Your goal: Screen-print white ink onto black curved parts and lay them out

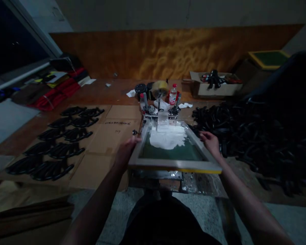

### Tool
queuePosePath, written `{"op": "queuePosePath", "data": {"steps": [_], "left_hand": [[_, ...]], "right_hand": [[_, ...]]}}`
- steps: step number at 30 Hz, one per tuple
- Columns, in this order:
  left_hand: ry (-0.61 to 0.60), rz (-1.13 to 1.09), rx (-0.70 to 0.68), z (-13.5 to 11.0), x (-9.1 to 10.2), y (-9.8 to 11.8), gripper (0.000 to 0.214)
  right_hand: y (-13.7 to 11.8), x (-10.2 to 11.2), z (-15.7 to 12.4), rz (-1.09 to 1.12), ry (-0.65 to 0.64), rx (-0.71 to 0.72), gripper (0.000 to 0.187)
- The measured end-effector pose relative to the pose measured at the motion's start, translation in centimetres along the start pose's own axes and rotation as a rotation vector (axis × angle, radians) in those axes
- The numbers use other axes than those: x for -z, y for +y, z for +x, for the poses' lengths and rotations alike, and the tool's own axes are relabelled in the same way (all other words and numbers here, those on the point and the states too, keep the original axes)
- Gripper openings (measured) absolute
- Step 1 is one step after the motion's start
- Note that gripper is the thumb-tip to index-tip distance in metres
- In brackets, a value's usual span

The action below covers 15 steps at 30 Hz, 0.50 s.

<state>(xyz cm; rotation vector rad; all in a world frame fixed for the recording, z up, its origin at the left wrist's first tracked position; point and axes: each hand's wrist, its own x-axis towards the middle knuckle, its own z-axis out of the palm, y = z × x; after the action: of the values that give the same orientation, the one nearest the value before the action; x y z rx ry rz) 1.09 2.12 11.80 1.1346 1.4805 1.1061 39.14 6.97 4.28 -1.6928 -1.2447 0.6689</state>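
Observation:
A screen-printing frame (173, 164) with green mesh sits tilted in front of me, white ink (165, 139) spread over its far half. A pale squeegee-like block (163, 121) stands at the far end of the ink. My left hand (127, 149) is closed beside the frame's left edge, its fingertips partly hidden; I cannot make out what they hold. At the right edge, my right hand (209, 140) has its fingers pinched together by a dark glove-like piece (193, 129), which seems to be between them. The area under the frame is mostly hidden.
Several black glove-like pieces (52, 169) lie in rows on cardboard (98, 166) at left. A large black pile (244, 132) fills the right side. Behind the frame stand clamps (149, 109), a tape roll (159, 88) and a bottle (172, 94). An open box (216, 89) sits back right.

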Motion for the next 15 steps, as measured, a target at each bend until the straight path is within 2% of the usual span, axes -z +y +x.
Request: {"op": "queuePosePath", "data": {"steps": [2,4,6,8,10,12,15], "left_hand": [[-0.102,0.040,0.115,-0.9,0.4,-3.8,0.054],[-0.164,0.045,0.171,-1.3,0.1,-7.3,0.070],[-0.182,0.088,0.188,-1.1,-0.4,-10.1,0.080],[-0.202,0.157,0.172,-0.5,-0.8,-12.0,0.078],[-0.212,0.228,0.145,0.0,-1.0,-13.2,0.072],[-0.213,0.276,0.124,0.4,-1.0,-13.9,0.067],[-0.237,0.262,0.133,0.5,-0.9,-14.5,0.066]], "right_hand": [[-2.3,-1.5,0.5,-0.029,-0.037,0.122,0.038],[-5.2,-4.3,0.4,-0.137,-0.108,0.313,0.045],[-7.8,-7.5,-0.1,-0.340,-0.189,0.513,0.060],[-9.6,-10.2,-0.5,-0.590,-0.289,0.645,0.058],[-10.3,-11.9,-0.9,-0.778,-0.426,0.642,0.041],[-10.1,-12.7,-1.5,-0.907,-0.571,0.580,0.025],[-9.1,-12.4,-3.6,-0.980,-0.691,0.542,0.023]]}}
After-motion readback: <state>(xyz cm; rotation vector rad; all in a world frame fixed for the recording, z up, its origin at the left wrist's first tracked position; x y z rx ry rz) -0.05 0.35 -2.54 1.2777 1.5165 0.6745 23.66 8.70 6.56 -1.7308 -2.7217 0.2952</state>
